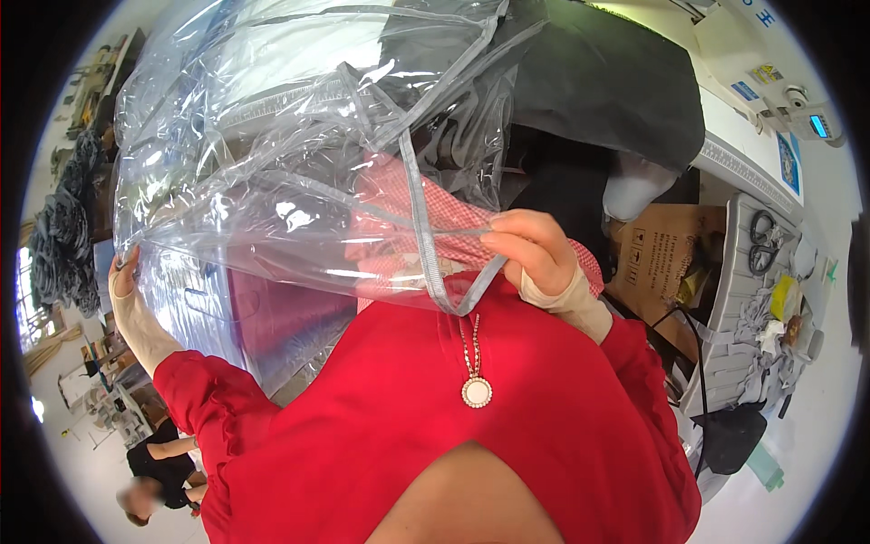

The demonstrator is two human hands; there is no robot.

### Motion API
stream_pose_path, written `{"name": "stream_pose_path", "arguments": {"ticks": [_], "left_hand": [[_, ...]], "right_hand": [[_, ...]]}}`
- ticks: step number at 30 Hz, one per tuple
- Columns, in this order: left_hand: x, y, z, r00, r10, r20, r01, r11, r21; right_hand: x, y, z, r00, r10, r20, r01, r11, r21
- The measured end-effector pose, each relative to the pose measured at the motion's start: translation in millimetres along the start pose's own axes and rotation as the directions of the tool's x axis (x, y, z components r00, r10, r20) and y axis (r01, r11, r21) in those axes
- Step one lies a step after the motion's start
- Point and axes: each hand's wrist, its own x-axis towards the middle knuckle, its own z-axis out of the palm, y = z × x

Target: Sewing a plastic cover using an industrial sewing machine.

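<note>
Clear plastic bag [272, 154] — both hands — grey-edged.

A pale grey work table [739, 272] runs down the right side of the frame, curving with the lens. On it, at upper right, lies a pair of black-handled scissors [763, 240]. Just below them sits a small yellow object [785, 296], and lower still a loose heap of grey fabric scraps [759, 340]. At the far upper right stands a white sewing machine [752, 68], with dark grey cloth [616, 82] spread beside it at top centre.
</note>
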Motion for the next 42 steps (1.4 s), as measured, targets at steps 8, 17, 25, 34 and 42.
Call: {"name": "stream_pose_path", "arguments": {"ticks": [8,17,25,34,42], "left_hand": [[15.3,-4.5,18.9,0.994,0.105,-0.019,-0.105,0.994,-0.006],[49.5,-55.9,-62.3,0.984,0.148,0.1,-0.146,0.989,-0.027],[36.8,-69.3,-53.3,0.989,0.147,0.03,-0.141,0.978,-0.153],[75.6,-70.6,-46.5,0.974,0.217,0.067,-0.201,0.96,-0.194],[141.3,-33.1,-33.3,0.916,0.4,-0.012,-0.398,0.908,-0.128]], "right_hand": [[22.2,2.5,-1.8,0.983,-0.142,-0.119,0.131,0.987,-0.094],[21.7,-0.5,-29.0,0.92,-0.015,0.393,0.009,1.0,0.018],[41.7,-6.4,-38.9,0.897,-0.13,0.423,0.134,0.991,0.021],[58.1,12.9,-53.1,0.89,-0.127,0.438,0.152,0.988,-0.021],[87.8,61.8,-74.2,0.885,-0.113,0.451,0.178,0.978,-0.105]]}}
